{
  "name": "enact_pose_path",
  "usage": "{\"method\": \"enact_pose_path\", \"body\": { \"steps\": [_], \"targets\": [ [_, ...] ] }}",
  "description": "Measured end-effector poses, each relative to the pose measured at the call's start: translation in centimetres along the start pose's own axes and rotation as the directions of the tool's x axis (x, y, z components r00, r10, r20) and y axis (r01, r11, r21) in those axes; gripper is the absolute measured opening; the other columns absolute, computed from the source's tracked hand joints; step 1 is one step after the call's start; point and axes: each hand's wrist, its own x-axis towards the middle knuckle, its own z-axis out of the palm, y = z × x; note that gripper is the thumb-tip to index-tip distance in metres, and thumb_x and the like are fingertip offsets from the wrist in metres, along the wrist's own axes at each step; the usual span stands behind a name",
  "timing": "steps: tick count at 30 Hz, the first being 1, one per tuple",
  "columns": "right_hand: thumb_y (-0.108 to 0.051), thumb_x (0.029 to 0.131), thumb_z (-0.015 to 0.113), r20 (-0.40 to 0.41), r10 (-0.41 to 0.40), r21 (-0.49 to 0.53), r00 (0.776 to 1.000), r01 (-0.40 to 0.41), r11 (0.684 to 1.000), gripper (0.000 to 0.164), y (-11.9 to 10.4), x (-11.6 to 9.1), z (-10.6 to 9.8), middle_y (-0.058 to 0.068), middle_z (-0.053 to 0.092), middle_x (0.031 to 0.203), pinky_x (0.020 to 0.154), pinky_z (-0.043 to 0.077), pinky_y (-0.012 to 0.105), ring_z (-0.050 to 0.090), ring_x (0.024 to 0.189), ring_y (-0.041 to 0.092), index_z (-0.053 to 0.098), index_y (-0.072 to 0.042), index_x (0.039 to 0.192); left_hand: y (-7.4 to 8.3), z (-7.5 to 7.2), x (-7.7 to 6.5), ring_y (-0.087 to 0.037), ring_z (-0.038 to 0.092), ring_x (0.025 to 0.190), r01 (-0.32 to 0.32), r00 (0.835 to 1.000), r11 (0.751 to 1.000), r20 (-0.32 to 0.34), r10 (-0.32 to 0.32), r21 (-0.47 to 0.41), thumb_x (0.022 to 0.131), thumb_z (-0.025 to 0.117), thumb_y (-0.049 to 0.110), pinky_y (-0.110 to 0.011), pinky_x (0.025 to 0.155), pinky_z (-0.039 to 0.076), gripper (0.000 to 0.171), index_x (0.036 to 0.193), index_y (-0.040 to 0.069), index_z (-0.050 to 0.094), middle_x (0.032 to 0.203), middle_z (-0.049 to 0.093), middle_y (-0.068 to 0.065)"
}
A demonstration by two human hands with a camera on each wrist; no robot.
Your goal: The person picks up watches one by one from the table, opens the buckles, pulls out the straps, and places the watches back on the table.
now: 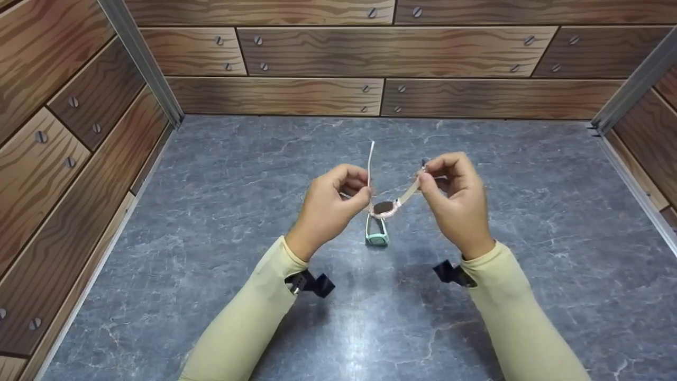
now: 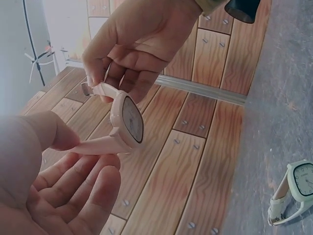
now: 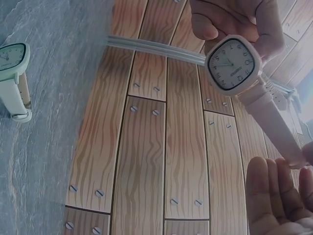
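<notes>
A pale pink wristwatch (image 1: 384,208) is held unfastened above the table, its two straps spread apart. My left hand (image 1: 337,203) pinches one strap near the case between thumb and fingers, and the rest of that strap points up past the fingertips. With thumb and fingertips, my right hand (image 1: 457,198) grips the end of the other strap (image 3: 276,129), where a small buckle (image 2: 87,89) shows. The square dial (image 3: 231,65) faces the right wrist camera. Below the held watch, a mint-green wristwatch (image 1: 377,239) lies on the table with its strap looped.
The grey marbled tabletop (image 1: 238,296) is bounded by wood-patterned panels (image 1: 317,53) at the back and sides, with metal rails (image 1: 153,63) at the corners. Each wrist carries a black camera mount (image 1: 320,284) under a pale yellow sleeve (image 1: 238,323).
</notes>
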Motion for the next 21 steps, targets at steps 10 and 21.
{"method": "enact_pose_path", "body": {
  "steps": [10, 21],
  "targets": [
    [0.010, 0.094, 0.061, 0.036, -0.022, -0.059, 0.999, 0.024, 0.998, 0.022, 0.2, -0.1, 0.0, 0.009, 0.062, 0.098, 0.078, 0.057, 0.026, 0.065, 0.086, 0.018, 0.057, 0.011, 0.116, -0.1, -0.4, 0.1, -0.013, 0.069, 0.081, 0.008, 1.000, 1.000, -0.014, -0.008, -0.005, 0.094, 0.070, 0.007, -0.031, 0.076, 0.060, 0.018, 0.111, 0.004, 0.071, 0.092, 0.075, -0.003],
    [0.004, 0.098, 0.064, 0.094, 0.055, -0.012, 0.994, -0.054, 0.998, 0.016, 1.3, -0.3, 0.9, 0.014, 0.061, 0.100, 0.074, 0.061, 0.029, 0.071, 0.081, 0.018, 0.055, 0.011, 0.109, -0.2, -1.6, 0.4, -0.014, 0.070, 0.079, -0.059, 0.996, 0.998, -0.063, 0.059, 0.011, 0.092, 0.068, 0.005, -0.033, 0.074, 0.060, 0.025, 0.116, 0.008, 0.063, 0.092, 0.074, -0.004]
  ]
}}
